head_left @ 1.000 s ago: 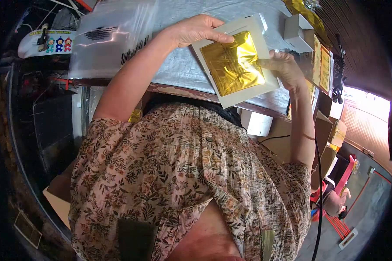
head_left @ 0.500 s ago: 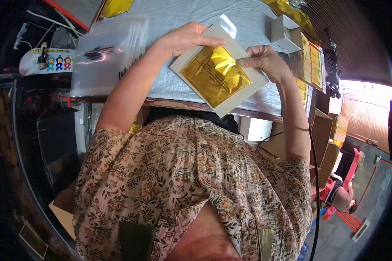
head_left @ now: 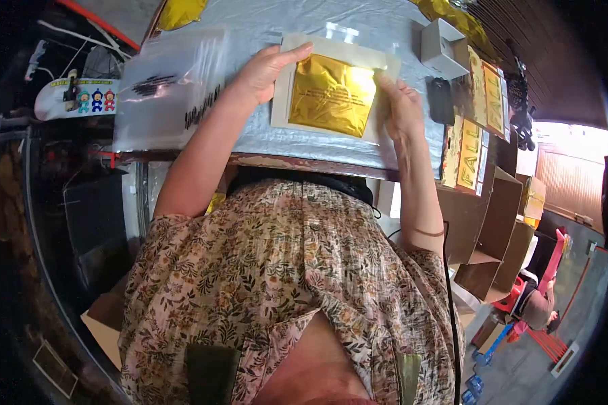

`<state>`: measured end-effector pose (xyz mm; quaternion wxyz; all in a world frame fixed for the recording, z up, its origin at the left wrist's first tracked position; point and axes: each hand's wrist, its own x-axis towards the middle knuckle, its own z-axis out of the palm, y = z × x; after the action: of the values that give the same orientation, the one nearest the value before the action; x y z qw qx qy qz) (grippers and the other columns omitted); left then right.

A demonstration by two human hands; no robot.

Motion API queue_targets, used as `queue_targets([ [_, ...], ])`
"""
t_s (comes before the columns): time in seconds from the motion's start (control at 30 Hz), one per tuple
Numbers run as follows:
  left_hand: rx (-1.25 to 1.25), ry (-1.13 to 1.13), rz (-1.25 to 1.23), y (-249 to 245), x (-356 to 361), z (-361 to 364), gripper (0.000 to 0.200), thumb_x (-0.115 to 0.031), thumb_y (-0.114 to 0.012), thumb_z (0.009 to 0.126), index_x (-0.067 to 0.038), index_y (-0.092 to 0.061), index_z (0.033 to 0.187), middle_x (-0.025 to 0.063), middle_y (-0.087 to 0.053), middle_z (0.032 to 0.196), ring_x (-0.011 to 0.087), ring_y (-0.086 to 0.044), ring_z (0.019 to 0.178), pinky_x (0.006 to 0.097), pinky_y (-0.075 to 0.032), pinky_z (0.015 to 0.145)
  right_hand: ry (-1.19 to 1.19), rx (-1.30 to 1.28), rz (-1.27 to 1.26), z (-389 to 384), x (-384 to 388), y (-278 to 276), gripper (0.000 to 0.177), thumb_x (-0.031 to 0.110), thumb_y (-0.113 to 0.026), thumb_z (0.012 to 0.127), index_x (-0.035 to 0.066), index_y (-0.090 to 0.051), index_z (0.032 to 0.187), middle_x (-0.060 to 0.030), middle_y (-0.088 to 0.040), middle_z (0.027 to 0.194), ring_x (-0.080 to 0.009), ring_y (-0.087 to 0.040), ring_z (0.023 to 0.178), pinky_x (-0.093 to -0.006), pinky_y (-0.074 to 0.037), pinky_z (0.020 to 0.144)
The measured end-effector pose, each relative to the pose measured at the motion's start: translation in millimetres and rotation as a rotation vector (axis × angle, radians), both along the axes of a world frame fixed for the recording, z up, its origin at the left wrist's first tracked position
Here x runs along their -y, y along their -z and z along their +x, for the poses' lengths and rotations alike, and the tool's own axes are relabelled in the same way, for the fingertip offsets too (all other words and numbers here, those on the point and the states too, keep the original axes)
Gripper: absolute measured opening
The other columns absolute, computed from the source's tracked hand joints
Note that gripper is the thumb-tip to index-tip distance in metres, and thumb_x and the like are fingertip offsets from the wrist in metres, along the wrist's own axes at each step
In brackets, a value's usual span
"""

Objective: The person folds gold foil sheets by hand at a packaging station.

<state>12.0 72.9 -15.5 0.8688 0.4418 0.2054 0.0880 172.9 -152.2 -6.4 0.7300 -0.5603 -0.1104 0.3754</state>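
Hands (head_left: 259, 73) (head_left: 404, 110) grip opposite sides of the gold-faced card (head_left: 332, 98) near the table edge (head_left: 277, 160).

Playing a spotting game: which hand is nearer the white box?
The right hand is at the gold packet, on the side towards the white box; the left hand is on the far side.

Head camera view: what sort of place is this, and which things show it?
Probably a packing workshop: a gold foil packet on a pale card, clear plastic bags on the worktable, and open cardboard boxes nearby.
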Motion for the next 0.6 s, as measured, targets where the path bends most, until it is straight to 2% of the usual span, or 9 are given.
queue_targets([
  [0.03,-0.004,-0.012,0.001,1,3,0,0.062,-0.029,-0.085,0.087,0.007,-0.059,0.129,0.0158,-0.066,0.126,0.0209,-0.066,0.114,0.036,-0.053,0.1,0.051,0.009,0.035,-8,-5,-3,0.019,0.015,-0.074,0.096,0.0,-0.074,0.108,-0.0056,-0.075,0.101,-0.0124,-0.068,0.086,-0.0252,-0.052,0.077],
  [0.07,-0.105,-0.137,0.026,4,8,2,0.057,-0.028,-0.081,0.091,0.006,-0.059,0.13,0.013,-0.067,0.123,0.0192,-0.066,0.113,0.0344,-0.053,0.098,0.04,0.005,0.035,-8,-7,0,0.019,0.015,-0.074,0.096,0.0,-0.074,0.108,-0.0056,-0.075,0.101,-0.0124,-0.068,0.086,-0.0252,-0.052,0.077],
  [0.1,-0.205,-0.261,0.049,8,11,0,0.053,-0.026,-0.077,0.095,0.006,-0.058,0.132,0.0102,-0.069,0.12,0.0175,-0.067,0.112,0.0327,-0.054,0.097,0.069,0.028,-0.03,-7,-7,3,0.019,0.014,-0.074,0.095,0.0,-0.074,0.107,-0.0046,-0.073,0.099,-0.0119,-0.066,0.084,-0.0253,-0.051,0.076],
  [0.13,-0.209,-0.268,0.048,14,9,-3,0.053,-0.026,-0.077,0.095,0.006,-0.058,0.132,0.0102,-0.069,0.12,0.0175,-0.067,0.112,0.0327,-0.054,0.097,0.101,0.051,-0.095,-9,-9,1,0.018,0.014,-0.074,0.095,-0.001,-0.074,0.106,-0.0036,-0.072,0.097,-0.0114,-0.064,0.082,-0.0255,-0.05,0.074],
  [0.2,-0.041,-0.097,0.045,24,0,-5,0.063,-0.025,-0.078,0.094,0.011,-0.051,0.138,0.0105,-0.068,0.119,0.0177,-0.066,0.114,0.0329,-0.053,0.099,0.141,0.049,-0.015,-19,-10,-4,0.018,0.014,-0.075,0.095,-0.002,-0.073,0.104,-0.0022,-0.07,0.095,-0.0108,-0.061,0.079,-0.0258,-0.049,0.073],
  [0.33,-0.056,-0.012,0.137,-5,-4,-13,0.063,-0.026,-0.075,0.096,0.009,-0.05,0.143,0.0099,-0.068,0.122,0.018,-0.066,0.115,0.0334,-0.052,0.101,0.114,0.03,-0.04,-19,-10,-9,0.016,0.013,-0.075,0.094,0.0,-0.074,0.102,-0.0041,-0.073,0.095,-0.0115,-0.064,0.08,-0.0267,-0.051,0.073],
  [0.4,0.082,0.058,0.096,-2,-12,-9,0.055,-0.025,-0.07,0.1,0.004,-0.054,0.143,0.0087,-0.067,0.128,0.0181,-0.065,0.117,0.0341,-0.052,0.102,0.106,-0.006,-0.047,-13,-9,0,0.015,0.013,-0.076,0.093,0.0,-0.075,0.101,-0.0049,-0.074,0.095,-0.0119,-0.066,0.081,-0.0268,-0.052,0.073],
  [0.43,0.128,0.059,0.007,1,-17,-5,0.043,-0.024,-0.063,0.103,-0.001,-0.06,0.139,0.0096,-0.066,0.134,0.0189,-0.064,0.12,0.0344,-0.051,0.104,0.078,0.0,-0.075,-7,-6,14,0.016,0.013,-0.076,0.093,0.0,-0.075,0.102,-0.0055,-0.075,0.096,-0.0122,-0.067,0.083,-0.027,-0.053,0.074],
  [0.6,0.142,0.125,0.114,-5,-21,7,0.043,-0.024,-0.06,0.105,0.001,-0.059,0.14,0.0128,-0.066,0.135,0.0208,-0.063,0.124,0.0353,-0.05,0.107,-0.047,0.04,-0.094,5,-5,7,0.018,0.013,-0.075,0.093,0.0,-0.075,0.105,-0.006,-0.075,0.102,-0.012,-0.068,0.086,-0.0264,-0.054,0.079],
])
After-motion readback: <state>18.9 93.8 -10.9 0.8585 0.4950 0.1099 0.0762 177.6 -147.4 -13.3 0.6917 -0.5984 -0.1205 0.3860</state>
